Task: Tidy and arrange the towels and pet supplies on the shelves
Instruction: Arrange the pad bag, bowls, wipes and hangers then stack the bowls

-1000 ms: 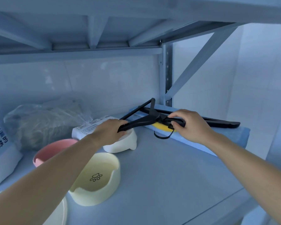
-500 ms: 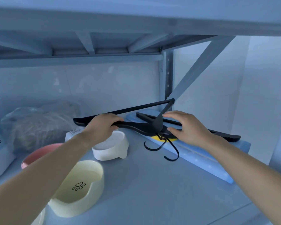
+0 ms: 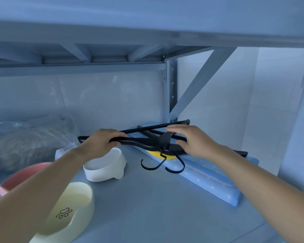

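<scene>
Yellow item (image 3: 158, 153) mostly hidden under hangers (image 3: 144, 146); pink bowl (image 3: 25, 174) cut off by forearm; far-left bag (image 3: 25, 141) blurred. Hangers held over blue towel (image 3: 209, 174), far right of shelf (image 3: 165, 207), gripped by left hand (image 3: 98, 144), fingers clenched round them. Right hand (image 3: 195, 142) spread beside, fingers released; contact unclear.

Bare shelf (image 3: 156, 207) lies open right of and in front of the white bowl (image 3: 104, 170), up to the blue folded towel (image 3: 209, 178). Left of that bowl crowd a pink bowl (image 3: 21, 176) and cream bowl (image 3: 74, 207); behind it, a plastic bag (image 3: 25, 141); above it, black hangers (image 3: 147, 146).
</scene>
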### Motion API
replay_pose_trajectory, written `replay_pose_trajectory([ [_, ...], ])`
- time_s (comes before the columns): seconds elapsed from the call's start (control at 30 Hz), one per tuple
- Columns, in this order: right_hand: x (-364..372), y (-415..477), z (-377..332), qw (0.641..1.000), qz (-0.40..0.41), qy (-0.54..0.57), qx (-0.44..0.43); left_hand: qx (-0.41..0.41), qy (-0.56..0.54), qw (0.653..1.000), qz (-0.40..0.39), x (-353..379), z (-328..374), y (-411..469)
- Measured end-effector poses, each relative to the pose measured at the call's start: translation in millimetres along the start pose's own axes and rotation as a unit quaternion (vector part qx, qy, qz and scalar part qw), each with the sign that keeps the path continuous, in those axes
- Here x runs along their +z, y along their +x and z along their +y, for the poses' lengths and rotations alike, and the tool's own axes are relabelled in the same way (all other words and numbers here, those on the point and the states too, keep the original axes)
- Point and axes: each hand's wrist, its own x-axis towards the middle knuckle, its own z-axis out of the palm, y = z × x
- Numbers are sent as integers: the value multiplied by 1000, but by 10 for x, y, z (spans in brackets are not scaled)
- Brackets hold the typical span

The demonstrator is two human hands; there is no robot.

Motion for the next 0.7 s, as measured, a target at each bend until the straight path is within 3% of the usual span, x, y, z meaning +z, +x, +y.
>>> replay_pose_trajectory([
  [0.23, 1, 119, 100, 994, -101, -35, -10, 19, -22, 1000, -10, 55, 41, 121],
  [0.4, 43, 144, 175, 991, -131, -33, -11, 44, -13, 999, -8, 102, 26, 177],
  [0.53, 26, 158, 179, 991, -131, -14, -26, 85, -9, 996, 21, 122, 26, 262],
  [0.7, 17, 144, 208, 997, -77, 4, -20, 43, -16, 995, 84, 165, 157, 388],
])
